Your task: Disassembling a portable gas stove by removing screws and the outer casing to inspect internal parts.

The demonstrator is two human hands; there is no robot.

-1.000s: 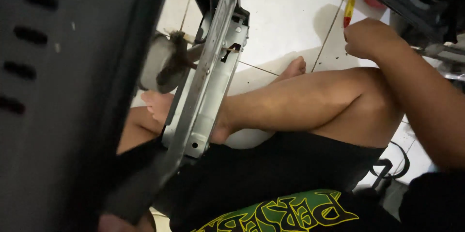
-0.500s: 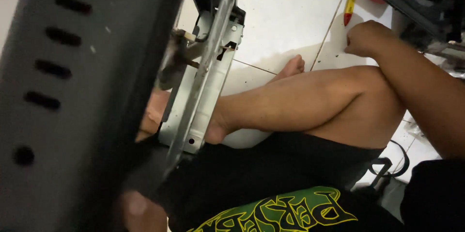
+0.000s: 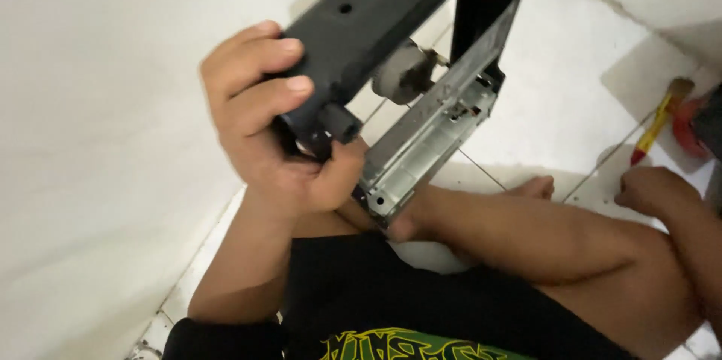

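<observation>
The left hand (image 3: 274,130), at centre left of the frame, is closed around the lower corner of a black metal casing (image 3: 376,14): its fingers (image 3: 259,48) curl over the outer face and its thumb presses from below beside a short black round foot (image 3: 340,122) on that corner. The casing runs from the hand up toward the top centre of the frame, tilted, with a row of small slots and a round hole along its dark face. Just right of the hand a bare silver metal chassis plate (image 3: 421,151) slants down from the casing, its lower end just above the person's bent leg (image 3: 541,236); whether it touches cannot be told. A pale round part (image 3: 402,74) sits between the casing and the plate.

The right hand (image 3: 654,191), at the right edge, is loosely curled with knuckles up, resting low by the white tiled floor (image 3: 549,97); whether it grips anything cannot be told. Just above it lies a screwdriver (image 3: 656,123) with a yellow and red handle, apart from the hand. The casing is well apart from the right hand, across the leg. No package or label shows; a green and yellow print crosses the black shirt (image 3: 391,345) at bottom centre.
</observation>
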